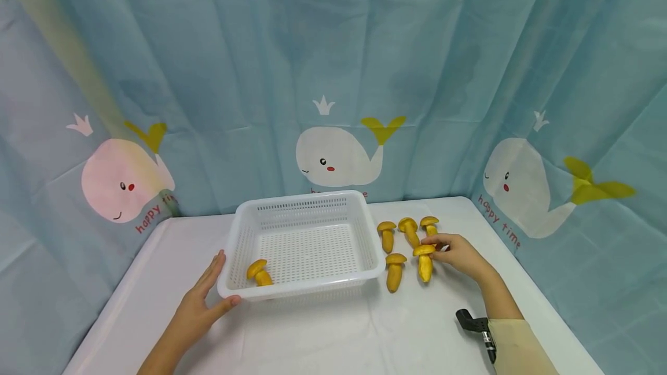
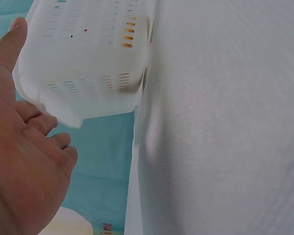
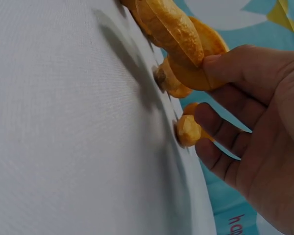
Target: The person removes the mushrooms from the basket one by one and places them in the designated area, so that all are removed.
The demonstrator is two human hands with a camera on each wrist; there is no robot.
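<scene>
My right hand (image 1: 461, 256) pinches a yellow mushroom (image 1: 425, 269) by its cap between thumb and index finger. In the right wrist view the mushroom (image 3: 171, 32) looks raised off the cloth, its shadow falling below, while the other fingers curl loosely. My left hand (image 1: 194, 308) rests at the near left corner of a white plastic basket (image 1: 312, 288), thumb by the front rim and fingers extended along the left side. Inside the basket, in its near left corner, lies one yellow mushroom (image 1: 259, 272). Another mushroom (image 1: 394, 274) lies just right of the basket.
Behind the held mushroom lie three more mushrooms, the left one (image 1: 387, 236) nearest the basket. A black device (image 1: 476, 323) sits by the right sleeve (image 1: 521, 346). White cloth (image 1: 307, 340) covers the table; a blue whale-print curtain (image 1: 250, 103) hangs around it.
</scene>
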